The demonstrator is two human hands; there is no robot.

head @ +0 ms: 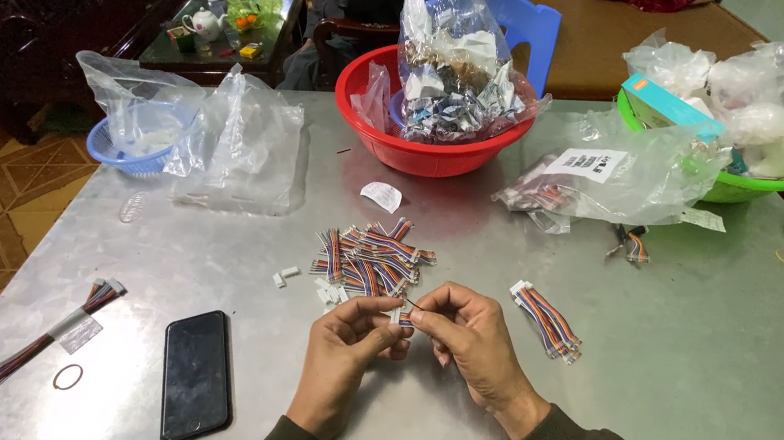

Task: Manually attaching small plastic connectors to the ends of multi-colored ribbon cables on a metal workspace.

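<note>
Both hands meet over the near middle of a metal table (pixel 699 341). My left hand (pixel 339 354) and my right hand (pixel 472 342) pinch one short multicoloured ribbon cable (pixel 402 317) between their fingertips; the right also holds a thin pin. Just beyond them lies a pile of several similar short ribbon cables (pixel 372 256), with small white connectors (pixel 332 293) beside it. A separate bundle of ribbon cables (pixel 548 321) lies to the right of my right hand.
A black phone (pixel 195 374) lies face up at the near left, beside a long bundled cable (pixel 43 341) and a rubber band (pixel 69 376). Farther back stand a red basin (pixel 421 153), a green basin (pixel 760 183), a blue basket (pixel 129 150) and clear plastic bags (pixel 241 140).
</note>
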